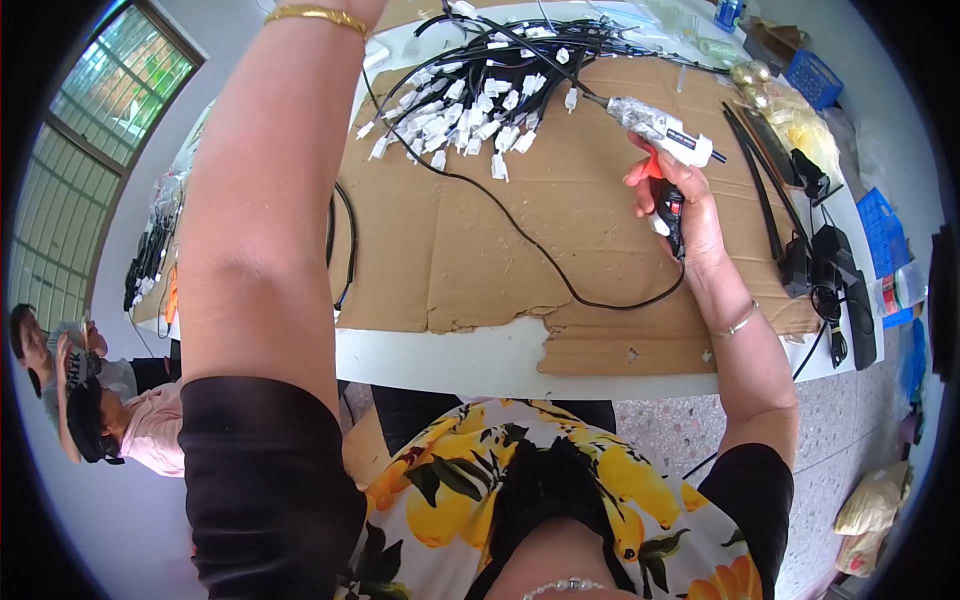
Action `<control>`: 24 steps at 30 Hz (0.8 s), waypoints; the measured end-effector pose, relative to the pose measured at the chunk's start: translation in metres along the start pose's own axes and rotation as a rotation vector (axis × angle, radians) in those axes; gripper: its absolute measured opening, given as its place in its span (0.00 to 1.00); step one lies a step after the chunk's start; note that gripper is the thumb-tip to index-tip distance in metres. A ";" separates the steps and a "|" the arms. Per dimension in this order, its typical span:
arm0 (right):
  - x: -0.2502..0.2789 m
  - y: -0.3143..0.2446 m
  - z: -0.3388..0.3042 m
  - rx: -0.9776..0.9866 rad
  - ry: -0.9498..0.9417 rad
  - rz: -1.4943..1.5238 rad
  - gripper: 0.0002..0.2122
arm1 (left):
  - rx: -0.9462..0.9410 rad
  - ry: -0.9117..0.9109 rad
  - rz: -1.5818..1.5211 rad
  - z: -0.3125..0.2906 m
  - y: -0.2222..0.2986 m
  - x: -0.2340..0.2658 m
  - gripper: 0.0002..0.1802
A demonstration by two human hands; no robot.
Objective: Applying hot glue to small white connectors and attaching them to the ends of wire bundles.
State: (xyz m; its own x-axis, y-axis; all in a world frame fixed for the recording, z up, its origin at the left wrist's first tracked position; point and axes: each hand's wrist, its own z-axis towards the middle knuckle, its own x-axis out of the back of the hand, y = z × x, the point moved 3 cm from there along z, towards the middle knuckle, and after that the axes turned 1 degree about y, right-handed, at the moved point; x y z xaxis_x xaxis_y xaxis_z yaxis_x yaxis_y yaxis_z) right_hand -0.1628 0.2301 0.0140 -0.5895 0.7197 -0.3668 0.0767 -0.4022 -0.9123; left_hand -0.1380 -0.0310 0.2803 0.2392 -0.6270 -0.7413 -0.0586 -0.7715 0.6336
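My right hand (675,190) is closed around the black handle of a hot glue gun (655,128), with fingers at its orange-red trigger. The gun's pale body looks wrapped in clear film, and a dark stick pokes out at its rear. Its nozzle points up and left, toward a pile of black cables with white plug connectors (470,115). From the handle a thin black cord (520,225) loops across the cardboard to the pile. My left forearm stretches far forward on the left, a gold bangle at the wrist; the hand itself lies beyond the top edge.
A cardboard sheet (450,260) with a torn front edge covers much of the white table (440,365). Black power adapters (830,250) and dark rods (755,185) lie at the right, near blue baskets (812,80). Two people sit at the far left.
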 end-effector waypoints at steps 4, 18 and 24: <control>0.001 -0.005 0.003 0.008 0.020 -0.013 0.24 | 0.035 -0.062 0.023 0.019 0.008 0.004 0.10; -0.001 -0.015 -0.001 0.105 0.001 -0.017 0.25 | -0.518 0.179 0.885 0.013 -0.137 0.158 0.09; -0.021 -0.017 -0.010 0.077 -0.109 -0.174 0.23 | -0.240 0.196 0.643 -0.029 -0.213 0.199 0.09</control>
State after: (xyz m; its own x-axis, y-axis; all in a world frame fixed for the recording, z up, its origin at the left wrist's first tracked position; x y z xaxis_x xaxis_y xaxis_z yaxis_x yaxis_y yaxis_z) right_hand -0.1438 0.2273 0.0351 -0.6720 0.7185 -0.1791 -0.0930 -0.3219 -0.9422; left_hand -0.0501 0.0110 0.0040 0.4001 -0.9014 -0.1653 -0.0368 -0.1960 0.9799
